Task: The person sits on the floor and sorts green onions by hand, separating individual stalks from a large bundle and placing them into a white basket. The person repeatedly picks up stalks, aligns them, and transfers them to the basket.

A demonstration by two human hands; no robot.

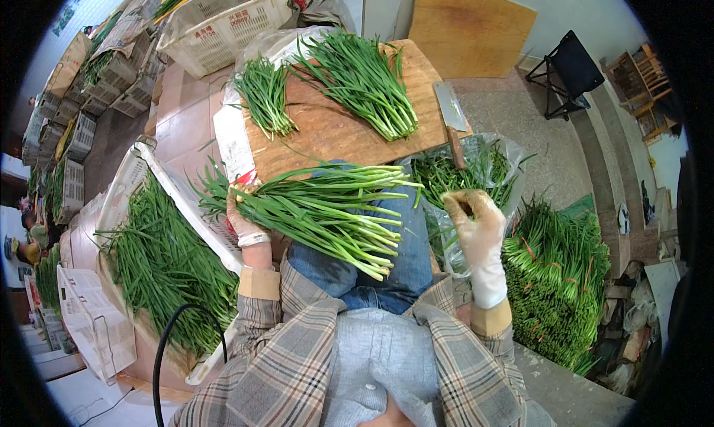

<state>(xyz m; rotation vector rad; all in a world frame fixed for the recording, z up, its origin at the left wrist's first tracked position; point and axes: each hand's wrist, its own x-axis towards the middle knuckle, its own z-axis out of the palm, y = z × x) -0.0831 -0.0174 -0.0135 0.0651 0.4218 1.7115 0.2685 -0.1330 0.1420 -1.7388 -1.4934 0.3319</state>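
In a soiled white glove, my left hand point(245, 218) grips a bunch of green garlic chives point(329, 215) near its leafy end. The pale stem ends point right, above my lap. My right hand point(474, 215), gloved too, is raised right of the stems, apart from them, its fingers curled together; whether something small is between them I cannot tell. Ahead, a wooden board point(334, 142) bears a small pile of chives point(265, 95) and a larger one point(362, 87). A cleaver point(450, 106) lies at the board's right edge, its wooden handle sticking out towards me.
At left stands a plastic crate point(120, 187) full of loose chives. Beyond the board is another white crate point(223, 31). A plastic bag of greens point(479, 170) lies below the cleaver. Tied bundles of chives point(558, 287) are stacked at right; a folding chair point(572, 70) stands farther back.
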